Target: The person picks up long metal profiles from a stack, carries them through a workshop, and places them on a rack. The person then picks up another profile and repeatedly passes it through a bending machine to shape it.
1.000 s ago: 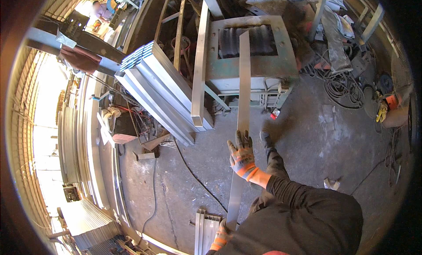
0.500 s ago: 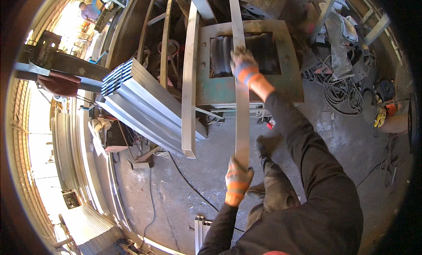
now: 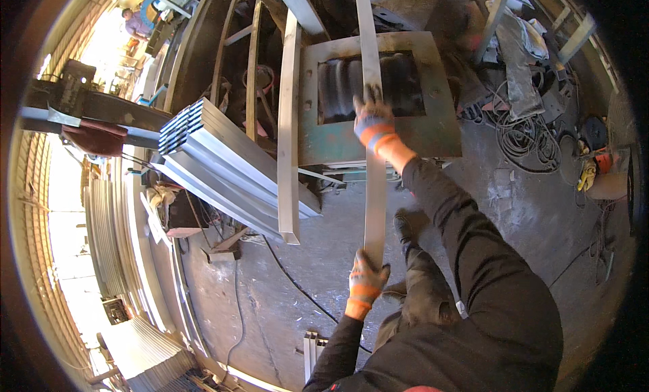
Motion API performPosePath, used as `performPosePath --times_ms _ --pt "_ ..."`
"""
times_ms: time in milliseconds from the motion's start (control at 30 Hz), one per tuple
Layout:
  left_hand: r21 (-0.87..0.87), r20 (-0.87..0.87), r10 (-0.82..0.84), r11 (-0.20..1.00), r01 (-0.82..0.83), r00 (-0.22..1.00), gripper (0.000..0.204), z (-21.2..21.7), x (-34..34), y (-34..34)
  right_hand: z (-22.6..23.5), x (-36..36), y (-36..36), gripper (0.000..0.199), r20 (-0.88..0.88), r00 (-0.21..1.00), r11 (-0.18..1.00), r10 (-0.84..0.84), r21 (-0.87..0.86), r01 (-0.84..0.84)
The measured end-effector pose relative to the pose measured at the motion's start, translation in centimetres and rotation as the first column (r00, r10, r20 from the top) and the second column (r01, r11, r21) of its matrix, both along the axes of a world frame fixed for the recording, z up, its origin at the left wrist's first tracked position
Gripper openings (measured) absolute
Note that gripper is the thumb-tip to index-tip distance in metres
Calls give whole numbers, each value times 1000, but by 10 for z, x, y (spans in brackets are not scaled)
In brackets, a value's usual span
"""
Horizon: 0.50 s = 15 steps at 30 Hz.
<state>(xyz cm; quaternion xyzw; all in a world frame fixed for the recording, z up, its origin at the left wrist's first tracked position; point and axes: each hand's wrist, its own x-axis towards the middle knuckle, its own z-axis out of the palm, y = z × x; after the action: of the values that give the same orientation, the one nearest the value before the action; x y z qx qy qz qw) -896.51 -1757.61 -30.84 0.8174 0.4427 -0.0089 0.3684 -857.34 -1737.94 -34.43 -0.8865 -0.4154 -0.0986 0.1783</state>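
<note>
A long square metal tube runs away from me across a greenish machine. The dark ribbed roller in the machine's opening looks streaked, and the tube lies over it. My left hand, in a grey and orange glove, grips the tube's near end, fingers wrapped round it. Farther along, my right hand, gloved alike, lies on top of the tube near the opening's front edge. Its fingers are stretched out and apart.
A second metal tube lies parallel on the left. Beside it slants a stack of metal tubes. A cable crosses the floor, coiled hoses lie right, and short tube pieces stand near my left arm. A person is far left.
My right hand has slid nearer to me along the tube. The tube's far end now shows at the top edge. My left hand keeps its grip. The view has shifted slightly.
</note>
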Motion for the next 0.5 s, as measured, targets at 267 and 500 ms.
performPosePath --times_ms 267,500 --pt "-134 -246 5 990 -39 969 95 19 -256 -141 34 -259 -162 63 -214 969 982 125 -110 -151" --pt "-157 -300 31 984 -81 953 96 32 -436 -241 66 -417 -266 64 -362 901 959 238 -58 -277"
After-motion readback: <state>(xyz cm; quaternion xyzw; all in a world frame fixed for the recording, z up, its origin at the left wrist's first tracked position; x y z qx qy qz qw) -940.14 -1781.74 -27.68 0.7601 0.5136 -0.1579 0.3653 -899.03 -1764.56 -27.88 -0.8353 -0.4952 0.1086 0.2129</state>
